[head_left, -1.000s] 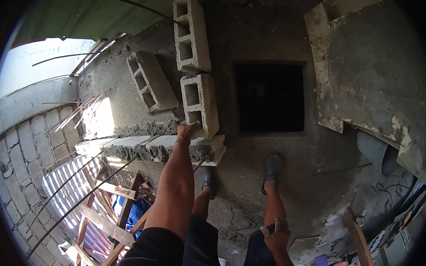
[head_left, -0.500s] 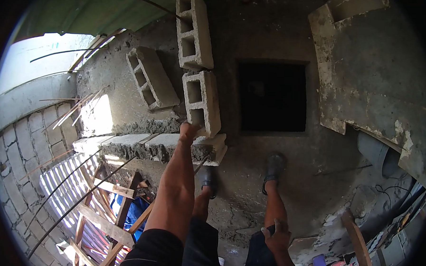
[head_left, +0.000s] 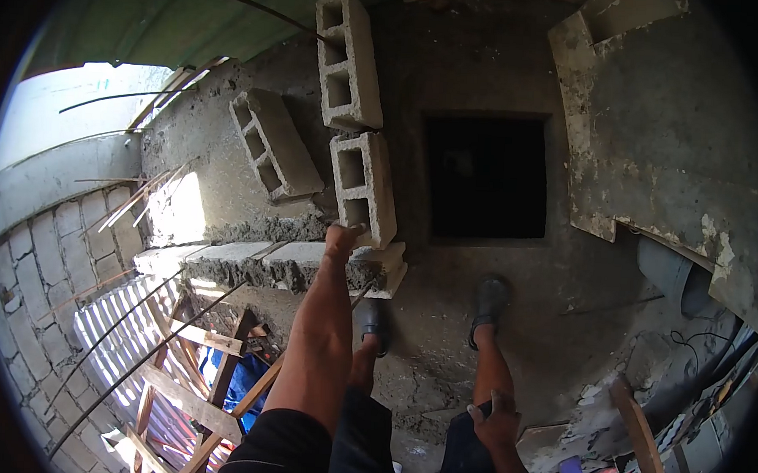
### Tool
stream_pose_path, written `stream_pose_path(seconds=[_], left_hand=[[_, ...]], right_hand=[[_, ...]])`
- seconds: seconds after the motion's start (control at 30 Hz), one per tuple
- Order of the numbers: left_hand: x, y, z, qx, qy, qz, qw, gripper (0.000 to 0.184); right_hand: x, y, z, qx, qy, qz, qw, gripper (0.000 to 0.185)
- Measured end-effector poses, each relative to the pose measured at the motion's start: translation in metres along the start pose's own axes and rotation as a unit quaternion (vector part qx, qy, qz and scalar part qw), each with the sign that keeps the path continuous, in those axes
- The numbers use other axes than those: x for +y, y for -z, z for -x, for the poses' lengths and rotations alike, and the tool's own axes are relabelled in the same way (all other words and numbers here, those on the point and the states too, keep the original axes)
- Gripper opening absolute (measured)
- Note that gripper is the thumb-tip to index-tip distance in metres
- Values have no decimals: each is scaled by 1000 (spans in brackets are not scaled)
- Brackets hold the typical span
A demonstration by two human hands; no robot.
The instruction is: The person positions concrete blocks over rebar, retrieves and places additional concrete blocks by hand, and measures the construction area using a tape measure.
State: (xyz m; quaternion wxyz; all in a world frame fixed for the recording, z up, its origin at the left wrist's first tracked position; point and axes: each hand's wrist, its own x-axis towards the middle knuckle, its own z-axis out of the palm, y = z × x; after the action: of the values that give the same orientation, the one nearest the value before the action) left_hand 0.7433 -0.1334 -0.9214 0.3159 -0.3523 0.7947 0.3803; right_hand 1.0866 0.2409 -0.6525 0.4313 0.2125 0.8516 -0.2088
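My left hand (head_left: 343, 237) is closed on the near end of a hollow concrete block (head_left: 382, 186), whose open cells face left. That block lies over the right end of a low row of blocks (head_left: 298, 254) with wet mortar (head_left: 261, 228) along it. Just beyond, a second hollow block (head_left: 362, 75) lies end to end with the held one. A third concrete block (head_left: 286, 148) rests at an angle to the left. Down by my right knee, my right hand (head_left: 496, 421) lies with its fingers apart, holding nothing.
A dark square opening (head_left: 487, 178) is in the floor to the right of the blocks. Rebar rods (head_left: 141, 361) stick out at left, above wooden framing (head_left: 190, 402). A concrete structure (head_left: 663, 122) stands at right, with a grey bucket-like container (head_left: 678, 271) below it.
The view has shifted very slightly. My left hand stays on the block, and my right hand remains by the knee.
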Motion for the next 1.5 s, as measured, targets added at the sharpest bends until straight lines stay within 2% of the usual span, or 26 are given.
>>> stream_pose_path(seconds=[0.07, 0.13, 0.2, 0.23, 0.27, 0.3, 0.33, 0.37, 0.43, 0.47, 0.53, 0.57, 0.67, 0.73, 0.8, 0.87, 0.9, 0.97, 1.0, 1.1, 1.23, 1.3, 1.33, 1.4, 1.43, 1.5], left_hand=[[-20, -6, -11, 63, -48, 44, 996, 65], [-12, -14, 0, 204, -39, -101, 973, 90], [27, -28, 60, 305, -80, -112, 942, 84], [40, -38, 91, 340, -167, -90, 921, 79], [74, -32, 147, 212, -177, 24, 961, 74], [75, -44, 183, 204, -183, 8, 962, 70], [88, -42, 236, 111, -184, 5, 977, 68], [75, -46, 270, 38, -279, -8, 960, 69], [70, -24, 378, -103, -312, -131, 935, 68], [76, 3, 429, -192, -288, -161, 924, 67], [59, 46, 493, -291, -212, -253, 898, 66], [26, 59, 507, -277, -227, -264, 896, 66], [-50, 123, 521, -204, -283, -292, 890, 66], [-58, 178, 531, -164, -164, -314, 921, 63], [-96, 215, 498, -142, -75, -338, 927, 60], [-144, 245, 468, -31, -136, -228, 964, 57], [-153, 261, 466, -38, -147, -227, 962, 57], [-173, 289, 474, 57, -121, -88, 987, 55], [-188, 300, 481, 44, -125, -87, 987, 55], [-226, 331, 483, 41, -108, -59, 992, 55], [-330, 345, 478, -3, -78, -122, 989, 54], [-374, 355, 481, -73, -182, -307, 931, 51], [-392, 357, 485, -70, -183, -305, 932, 51], [-414, 360, 490, -116, -12, -220, 968, 45], [-417, 361, 492, -114, -13, -221, 969, 45], [-421, 360, 494, -73, -141, -266, 951, 39]], right_hand=[[2, -1, 1, 0, -7, 2, 1000, 67], [2, 2, 4, 8, -7, -2, 1000, 67], [-2, 7, 8, 20, 7, -13, 1000, 67], [-3, 10, 11, 60, 19, -1, 998, 64], [-5, 17, 13, 105, 33, 12, 994, 60], [-7, 24, 15, 120, 49, 8, 992, 60], [-7, 32, 18, 132, 52, 8, 990, 59], [-7, 43, 23, 144, 54, 9, 988, 59], [-11, 70, 37, 153, 61, 9, 986, 58], [-12, 82, 49, 147, 53, 10, 988, 58], [-4, 102, 76, 145, 71, 15, 987, 58], [3, 111, 88, 135, 74, 19, 988, 58], [30, 131, 121, 161, 40, -4, 986, 58], [65, 129, 134, 178, 29, -11, 984, 58], [80, 134, 153, 193, 9, -19, 981, 57], [85, 132, 185, 189, -58, -44, 979, 58], [85, 127, 200, 213, -54, -50, 974, 57], [64, 118, 232, 213, -94, -56, 971, 57], [51, 114, 247, 209, -122, -65, 968, 57], [13, 80, 268, 229, -109, -87, 964, 57], [-36, 50, 270, 208, -70, -106, 970, 57], [-48, 39, 258, 196, -16, -115, 974, 56], [-53, 41, 260, 198, -13, -115, 973, 56], [-66, 48, 259, 190, 2, -143, 971, 54], [-67, 51, 256, 192, 3, -145, 971, 54], [-64, 56, 254, 194, 4, -145, 970, 52]])
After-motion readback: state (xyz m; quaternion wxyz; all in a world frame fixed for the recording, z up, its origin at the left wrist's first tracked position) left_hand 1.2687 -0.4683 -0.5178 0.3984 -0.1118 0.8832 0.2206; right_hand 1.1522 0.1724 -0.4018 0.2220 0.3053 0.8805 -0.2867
